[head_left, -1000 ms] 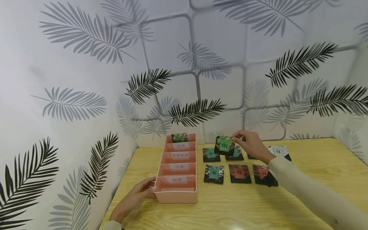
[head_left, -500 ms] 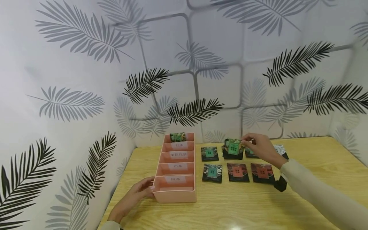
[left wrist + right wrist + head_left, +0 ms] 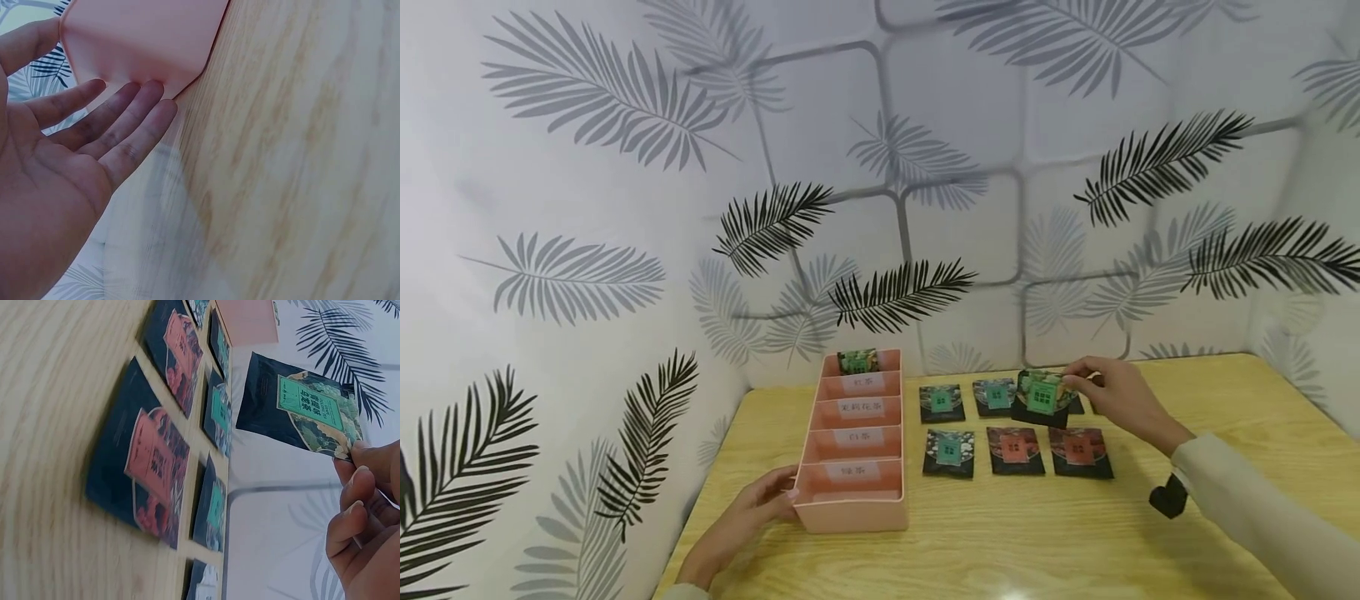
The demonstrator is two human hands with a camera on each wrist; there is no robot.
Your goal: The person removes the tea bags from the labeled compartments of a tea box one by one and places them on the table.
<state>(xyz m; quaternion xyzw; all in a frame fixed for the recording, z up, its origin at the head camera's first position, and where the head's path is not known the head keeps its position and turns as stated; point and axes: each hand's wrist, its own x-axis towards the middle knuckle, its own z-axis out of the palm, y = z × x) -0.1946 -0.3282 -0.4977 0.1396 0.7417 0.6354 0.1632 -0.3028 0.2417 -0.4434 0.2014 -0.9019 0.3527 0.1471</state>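
My right hand [image 3: 1123, 398] pinches a tea sachet [image 3: 1042, 398] by one corner between thumb and fingers, raised over the back row of sachets. In the right wrist view this sachet [image 3: 300, 406] is dark with a green label and leafy print, tilted in the air. At the left stands a long pink divided box [image 3: 850, 517] with paper labels on its dividers; a green sachet [image 3: 858, 362] sits in its rearmost compartment. My left hand [image 3: 748, 517] touches the box's near left corner, its fingertips [image 3: 150, 90] against the pink wall and the fingers fairly straight.
Beside the box, sachets lie in two rows on the wooden table [image 3: 985, 542]. The front row has a green-labelled sachet [image 3: 949, 452] and two red-labelled ones, such as the rightmost red sachet [image 3: 1081, 452]. A leaf-patterned wall [image 3: 955, 217] stands behind the table.
My right hand has carried the pinched sachet to the right along the back row. The left hand stays at the box corner. The view has shifted slightly.
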